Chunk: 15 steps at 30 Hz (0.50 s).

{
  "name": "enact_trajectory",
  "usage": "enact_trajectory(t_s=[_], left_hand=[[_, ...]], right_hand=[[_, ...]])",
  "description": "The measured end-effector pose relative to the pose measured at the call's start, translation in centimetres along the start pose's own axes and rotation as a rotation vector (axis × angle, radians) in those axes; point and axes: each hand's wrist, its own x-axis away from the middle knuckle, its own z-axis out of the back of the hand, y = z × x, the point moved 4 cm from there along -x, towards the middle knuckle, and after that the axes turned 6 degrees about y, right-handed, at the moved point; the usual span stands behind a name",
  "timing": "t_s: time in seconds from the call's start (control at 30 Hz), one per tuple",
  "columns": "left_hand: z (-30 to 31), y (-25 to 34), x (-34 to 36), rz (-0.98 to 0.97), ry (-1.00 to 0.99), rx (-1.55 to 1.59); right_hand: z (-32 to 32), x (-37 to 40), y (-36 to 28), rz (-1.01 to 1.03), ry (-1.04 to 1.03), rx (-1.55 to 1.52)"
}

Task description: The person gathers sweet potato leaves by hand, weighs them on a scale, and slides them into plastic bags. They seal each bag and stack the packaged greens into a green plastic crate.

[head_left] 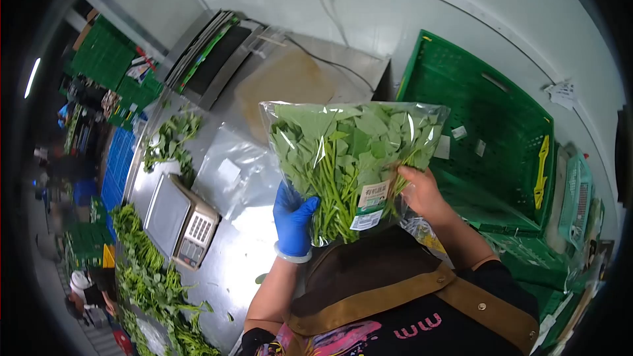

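Observation:
A clear plastic bag of leafy green vegetables (343, 151) is held up in front of my chest, stems toward me and leaves at the far end. A printed label (370, 206) is on its lower right part. My left hand (295, 219), in a blue glove, grips the bag's lower left side with the thumb on top. My bare right hand (420, 191) holds the right side, its thumb on the front and the other fingers mostly hidden behind. Left of the bag, flat clear plastic bags (234, 165) lie on the metal table (227, 273).
A digital scale (181, 221) stands on the table at left, with loose greens (155, 277) beside it. A sealing machine (211, 59) sits at the back. To the right is a large green crate (478, 86). A person (89, 293) is at the far lower left.

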Motion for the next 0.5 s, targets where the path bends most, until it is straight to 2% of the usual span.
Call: enact_trajectory(t_s=[0.1, 0.13, 0.17, 0.2, 0.23, 0.27, 0.3, 0.37, 0.43, 0.5], left_hand=[[-4.4, 0.3, -0.8, -0.065, -0.096, -0.143], [-5.4, 0.4, -1.3, -0.115, -0.139, -0.22], [-6.2, 0.7, -1.6, -0.164, -0.176, -0.298], [-6.9, 1.5, -1.9, -0.16, -0.226, -0.339], [-6.2, 1.9, -2.3, -0.251, -0.194, -0.4], [-5.3, 2.0, -2.5, -0.253, -0.153, -0.4], [-4.1, 2.2, -2.3, -0.256, -0.112, -0.402], [-0.3, 1.3, -2.0, -0.128, -0.027, -0.387], [3.0, -0.5, -1.0, 0.015, 0.079, -0.355], [6.7, -2.6, 0.9, 0.167, 0.17, -0.305]], right_hand=[[2.4, -0.8, -4.0, -0.004, 0.087, -0.153], [4.3, -1.6, -5.3, -0.053, 0.15, -0.163], [6.2, -1.7, -7.6, -0.016, 0.223, -0.113], [6.6, -1.6, -10.5, 0.103, 0.286, -0.04], [7.1, -1.4, -13.4, 0.216, 0.358, 0.04], [7.2, -1.9, -16.2, 0.359, 0.341, 0.066], [10.0, -3.0, -18.3, 0.478, 0.324, 0.076], [14.1, -5.8, -21.5, 0.567, 0.379, 0.061], [19.1, -8.8, -22.6, 0.461, 0.349, -0.031], [24.7, -10.8, -22.9, 0.591, 0.512, 0.162]])
